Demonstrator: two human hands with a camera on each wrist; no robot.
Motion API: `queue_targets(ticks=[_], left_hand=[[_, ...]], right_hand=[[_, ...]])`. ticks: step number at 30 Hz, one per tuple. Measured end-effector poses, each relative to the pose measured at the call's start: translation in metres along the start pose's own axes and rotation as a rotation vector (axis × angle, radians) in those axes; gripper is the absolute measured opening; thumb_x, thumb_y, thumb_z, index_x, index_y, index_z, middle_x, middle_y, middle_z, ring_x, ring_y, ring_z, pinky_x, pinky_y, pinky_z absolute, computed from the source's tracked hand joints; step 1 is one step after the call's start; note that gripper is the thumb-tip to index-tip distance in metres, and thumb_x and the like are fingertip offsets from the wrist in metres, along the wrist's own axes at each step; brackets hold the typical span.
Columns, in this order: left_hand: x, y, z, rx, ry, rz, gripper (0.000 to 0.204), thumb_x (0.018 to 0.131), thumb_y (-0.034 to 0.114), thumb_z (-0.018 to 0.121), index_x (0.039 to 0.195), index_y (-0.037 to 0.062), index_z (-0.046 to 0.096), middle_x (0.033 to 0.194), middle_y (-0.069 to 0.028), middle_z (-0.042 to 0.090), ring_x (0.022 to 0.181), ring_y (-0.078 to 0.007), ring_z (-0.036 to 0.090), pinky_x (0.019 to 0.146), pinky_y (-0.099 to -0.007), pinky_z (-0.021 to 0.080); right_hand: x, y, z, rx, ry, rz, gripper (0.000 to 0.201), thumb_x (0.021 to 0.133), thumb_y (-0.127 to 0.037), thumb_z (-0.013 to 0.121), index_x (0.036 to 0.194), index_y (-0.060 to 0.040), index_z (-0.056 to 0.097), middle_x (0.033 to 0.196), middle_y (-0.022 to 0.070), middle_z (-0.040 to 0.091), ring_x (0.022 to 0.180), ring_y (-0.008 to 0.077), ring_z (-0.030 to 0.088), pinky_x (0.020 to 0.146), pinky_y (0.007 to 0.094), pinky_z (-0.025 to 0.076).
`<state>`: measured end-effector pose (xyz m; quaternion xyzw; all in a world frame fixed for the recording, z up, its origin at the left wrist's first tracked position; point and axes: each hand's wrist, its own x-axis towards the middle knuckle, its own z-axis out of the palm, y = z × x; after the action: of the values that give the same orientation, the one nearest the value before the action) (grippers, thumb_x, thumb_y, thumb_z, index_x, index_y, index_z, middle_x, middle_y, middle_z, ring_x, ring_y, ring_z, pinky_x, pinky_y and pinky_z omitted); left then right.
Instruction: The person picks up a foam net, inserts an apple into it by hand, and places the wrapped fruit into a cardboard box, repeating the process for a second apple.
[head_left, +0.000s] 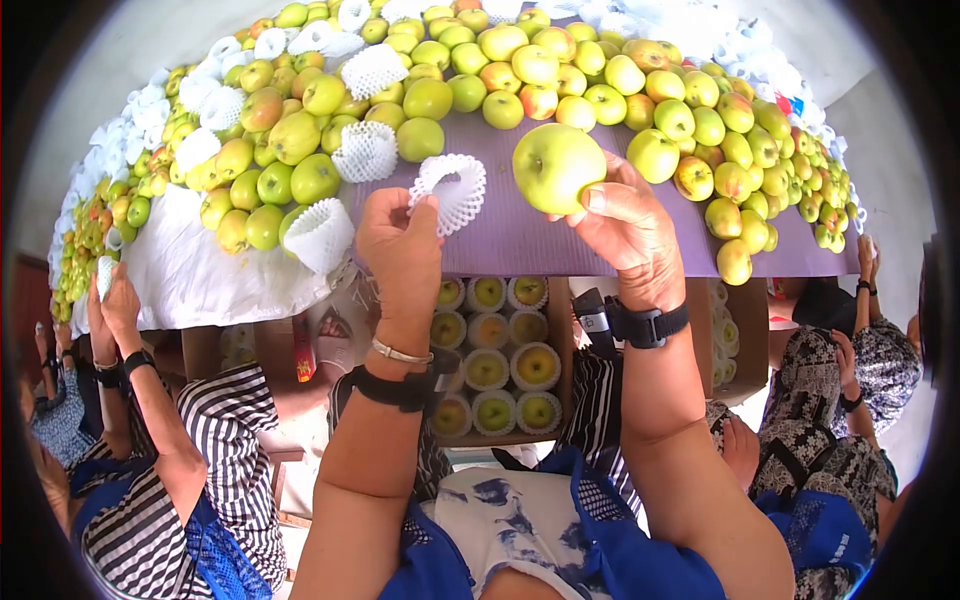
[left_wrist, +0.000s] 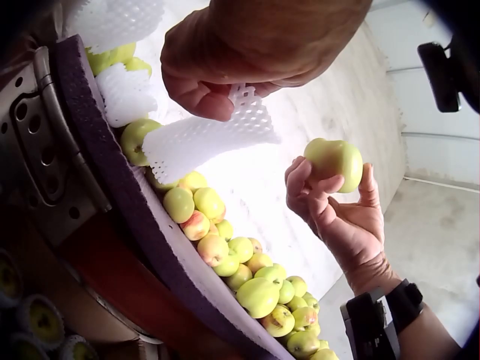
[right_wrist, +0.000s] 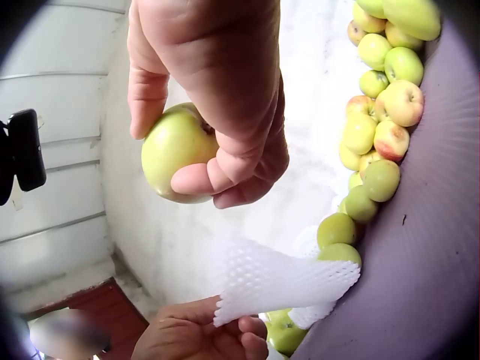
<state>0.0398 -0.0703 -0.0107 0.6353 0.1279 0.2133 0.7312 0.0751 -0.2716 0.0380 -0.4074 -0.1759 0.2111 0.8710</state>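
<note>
My left hand (head_left: 402,245) pinches a white foam fruit net (head_left: 448,195) by its edge, between thumb and fingers. The net's round mouth faces up and stands open in the head view; the left wrist view shows the net (left_wrist: 214,139) as a mesh sleeve. In my right hand (head_left: 632,228) a yellow-green apple (head_left: 558,168) is gripped by the fingertips, stem hollow showing. The right wrist view has thumb and fingers curled round the apple (right_wrist: 176,154). Net and apple are apart, side by side above the purple padded table edge (head_left: 500,245).
Heaps of green and reddish apples (head_left: 535,65) cover the table's back and sides, with loose foam nets (head_left: 365,150) among them. Below the edge, a carton (head_left: 560,350) holds rows of netted apples. Other people's hands (head_left: 118,305) work at the left; more people stand at the right.
</note>
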Motion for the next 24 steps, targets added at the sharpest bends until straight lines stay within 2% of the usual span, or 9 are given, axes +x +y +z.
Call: queue_targets(ticks=[2,6,9,10,13,19,22,24], left_hand=[[0.000,0.000,0.000,0.014,0.004,0.014,0.009,0.082,0.008,0.063,0.085,0.0071,0.055,0.075,0.0020,0.056,0.062,-0.0033,0.052,0.049,-0.0176,0.045],[0.003,-0.008,0.000,0.115,0.021,0.094,0.009,0.082,0.008,0.063,0.086,0.0062,0.055,0.075,0.0021,0.055,0.062,-0.0029,0.050,0.050,-0.0176,0.045],[0.000,-0.008,0.004,0.145,0.006,0.184,0.010,0.081,0.003,0.062,0.083,0.0031,0.053,0.073,0.0019,0.053,0.062,-0.0043,0.047,0.053,-0.0192,0.041],[-0.002,-0.006,0.006,0.137,-0.006,0.215,0.010,0.080,0.001,0.062,0.082,0.0018,0.052,0.072,0.0018,0.051,0.062,-0.0051,0.046,0.054,-0.0201,0.039],[-0.007,-0.006,0.010,0.039,-0.057,0.276,0.008,0.082,-0.001,0.059,0.082,0.0026,0.052,0.074,0.0026,0.051,0.061,-0.0040,0.044,0.053,-0.0198,0.038],[-0.009,-0.004,0.008,-0.160,-0.176,0.020,0.008,0.084,-0.001,0.056,0.086,0.0034,0.050,0.076,0.0029,0.051,0.063,-0.0017,0.043,0.052,-0.0187,0.037],[-0.009,0.002,0.006,-0.273,-0.194,-0.015,0.007,0.084,0.001,0.056,0.087,0.0037,0.050,0.077,0.0031,0.051,0.064,-0.0014,0.044,0.053,-0.0181,0.038],[-0.007,-0.002,0.005,-0.244,-0.181,0.024,0.007,0.084,0.002,0.056,0.087,0.0039,0.050,0.076,0.0034,0.050,0.064,-0.0015,0.043,0.053,-0.0179,0.037]], right_hand=[[-0.001,-0.003,0.015,-0.082,0.058,0.018,0.058,0.067,-0.002,0.068,0.120,0.0059,0.047,0.104,0.0105,0.061,0.093,0.0190,0.060,0.089,0.0302,0.045],[-0.001,0.004,0.036,-0.180,0.018,0.084,0.059,0.065,-0.003,0.070,0.119,0.0029,0.047,0.104,0.0085,0.060,0.097,0.0172,0.058,0.090,0.0301,0.044],[0.002,0.007,0.049,-0.269,0.047,0.213,0.076,0.058,-0.010,0.073,0.126,0.0056,0.042,0.115,0.0115,0.055,0.107,0.0216,0.052,0.096,0.0313,0.039],[0.005,0.014,0.043,-0.245,-0.016,0.220,0.075,0.060,-0.011,0.073,0.127,0.0054,0.042,0.115,0.0108,0.055,0.106,0.0209,0.052,0.096,0.0311,0.039],[0.009,0.025,0.033,-0.132,-0.007,0.227,0.061,0.066,-0.007,0.071,0.121,0.0042,0.048,0.105,0.0075,0.059,0.100,0.0159,0.055,0.090,0.0284,0.043],[0.016,0.042,0.022,-0.036,0.125,0.127,0.050,0.069,-0.009,0.071,0.114,0.0056,0.053,0.101,0.0077,0.061,0.094,0.0154,0.057,0.087,0.0295,0.044],[0.017,0.046,0.019,-0.332,0.212,0.110,0.046,0.067,-0.010,0.072,0.108,0.0044,0.057,0.096,0.0076,0.062,0.087,0.0146,0.058,0.083,0.0281,0.046],[0.018,0.046,0.024,-0.461,0.239,0.142,0.044,0.066,-0.011,0.073,0.105,0.0040,0.058,0.092,0.0079,0.062,0.085,0.0146,0.058,0.080,0.0272,0.046]])
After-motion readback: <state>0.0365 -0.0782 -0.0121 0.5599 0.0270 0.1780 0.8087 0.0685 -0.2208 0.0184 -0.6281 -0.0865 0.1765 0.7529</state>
